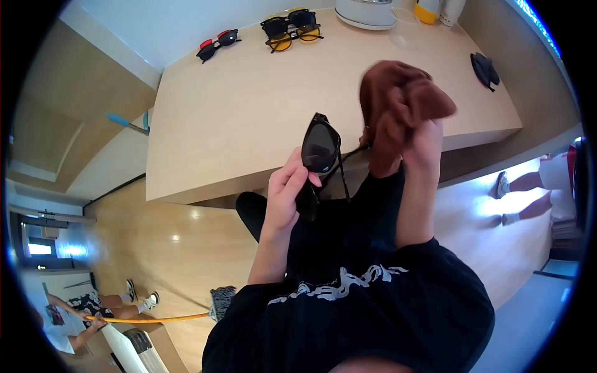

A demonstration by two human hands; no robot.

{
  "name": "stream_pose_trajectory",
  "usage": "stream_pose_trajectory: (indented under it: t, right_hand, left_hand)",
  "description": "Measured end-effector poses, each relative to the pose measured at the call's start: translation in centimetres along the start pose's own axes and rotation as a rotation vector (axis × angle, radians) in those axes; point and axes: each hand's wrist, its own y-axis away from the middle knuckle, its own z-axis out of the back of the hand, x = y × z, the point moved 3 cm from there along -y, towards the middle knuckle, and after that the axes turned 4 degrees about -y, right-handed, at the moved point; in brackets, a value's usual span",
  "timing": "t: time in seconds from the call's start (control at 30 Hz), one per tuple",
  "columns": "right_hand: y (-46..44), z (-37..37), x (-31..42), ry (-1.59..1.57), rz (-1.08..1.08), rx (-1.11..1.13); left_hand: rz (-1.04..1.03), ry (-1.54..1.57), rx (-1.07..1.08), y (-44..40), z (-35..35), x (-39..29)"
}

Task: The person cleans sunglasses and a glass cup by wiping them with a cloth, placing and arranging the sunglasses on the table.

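A pair of dark sunglasses (321, 147) is pinched at one lens by my left hand (286, 189), just in front of the table edge. The sunglasses' temple arms hang down, unfolded. To the right, my right hand (424, 144) grips a crumpled brown cloth (398, 96), raised over the table's front edge. Its fingers are mostly covered by the fabric. Cloth and sunglasses are apart.
On the wooden table (249, 118) lie red-and-black sunglasses (217, 45), stacked glasses with yellow lenses (292, 31), and a dark folded item (484, 70). A white appliance (365, 13) stands at the back. At lower left, a person holds a mop (221, 303); another person's legs (525, 198) show at right.
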Motion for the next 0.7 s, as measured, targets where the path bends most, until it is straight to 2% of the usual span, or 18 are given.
stream_pose_trajectory:
  t: [0.07, 0.1, 0.17, 0.3, 0.37, 0.4, 0.47, 0.57, 0.7]
  right_hand:
    - [0.1, -1.6, -0.2, 0.327, -0.110, 0.177]
    - [0.1, -2.3, -0.7, 0.303, -0.188, 0.319]
    - [0.7, -3.5, -3.0, 0.325, -0.425, 0.426]
    - [0.7, -3.2, -4.0, 0.463, -0.399, 0.479]
    - [0.5, -2.3, -3.8, 0.533, -0.520, 0.539]
    - [0.3, -1.9, -3.5, 0.528, -0.522, 0.537]
    - [0.2, -1.2, -3.1, 0.684, -0.622, 0.631]
    - [0.4, -1.5, -1.6, 0.831, -0.608, 0.735]
    - [0.7, 0.5, -3.2, 0.607, -0.499, 0.708]
  left_hand:
    - [0.076, 0.175, 0.093, 0.1, -0.3, 0.5]
    - [0.082, 0.175, 0.099, 0.1, -0.4, 0.6]
    - [0.112, 0.090, -0.003, 0.2, -0.3, 0.6]
    - [0.063, 0.002, 0.024, -0.1, -0.2, 0.0]
    - [-0.016, -0.086, 0.120, -0.4, -0.1, -0.7]
    - [-0.010, -0.089, 0.119, -0.5, 0.4, -0.9]
    - [0.083, -0.150, 0.278, -0.4, 0.8, -0.9]
    - [0.120, -0.170, 0.310, -0.1, 0.4, -0.5]
    - [0.064, -0.060, 0.254, -0.2, 0.1, -0.1]
